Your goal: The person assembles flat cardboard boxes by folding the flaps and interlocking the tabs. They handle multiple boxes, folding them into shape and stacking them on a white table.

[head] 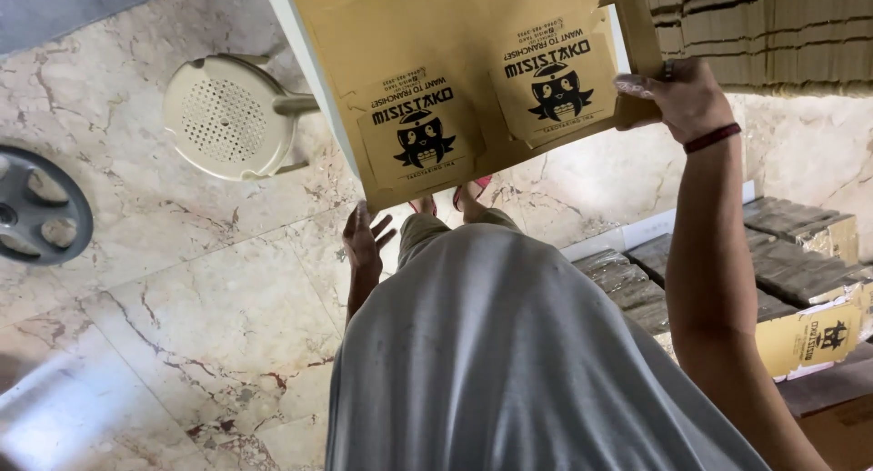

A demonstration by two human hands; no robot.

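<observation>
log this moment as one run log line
right hand: holds edge of flat printed cardboard box blank | left hand: open, free, below blank | stool: on marble floor

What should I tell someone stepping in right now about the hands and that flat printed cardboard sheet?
Right hand: raised, grip on the right edge of the flat brown cardboard sheet, which lies unfolded over the white table edge with its black cartoon prints facing up.
Left hand: low beside the leg, fingers spread, holding nothing.
More stacked flat cardboard sits upper right; bundled stacks rest on the floor at right. A cream plastic stool stands at left.
Done: one sheet is out and in hand.
Left: it is not yet folded; no flaps are raised.
</observation>
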